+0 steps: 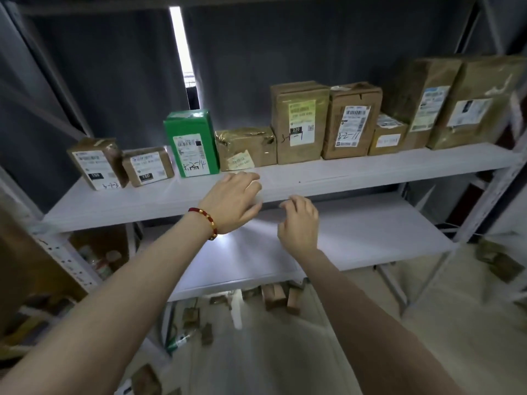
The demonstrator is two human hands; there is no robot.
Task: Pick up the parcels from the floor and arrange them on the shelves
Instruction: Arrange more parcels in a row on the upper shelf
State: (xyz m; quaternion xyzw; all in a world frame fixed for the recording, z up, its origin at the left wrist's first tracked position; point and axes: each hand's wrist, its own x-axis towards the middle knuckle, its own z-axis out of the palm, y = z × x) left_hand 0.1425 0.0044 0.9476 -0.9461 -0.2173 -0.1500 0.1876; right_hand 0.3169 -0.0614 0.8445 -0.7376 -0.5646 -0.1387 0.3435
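Head view: both hands are raised at the front edge of the upper shelf (370, 169), and neither holds anything. The left hand (232, 202), which wears a red bead bracelet (206, 220), lies over the shelf lip with its fingers relaxed and spread, just in front of a crumpled brown parcel (246, 148). The right hand (299, 223) hovers slightly lower, in front of the lip, with its fingers loosely curled.

A row of labelled parcels stands along the back of the upper shelf. It includes a green box (191, 143) and a tall brown carton (299, 121), which stand close together. More parcels (278, 297) lie scattered on the floor beneath the lower shelf (370, 238), and others lie at the right (499, 260) and at the bottom left of the view.

Step in hand, as judged: this is the interval between placements, with the hands free at the shelf and no parcel in transit.

The next move probably calls for bending down to the floor, gripping one of the loose parcels and lifting it to a shelf. There it would be set upright, label outward, beside those already in the row or on the lower shelf.
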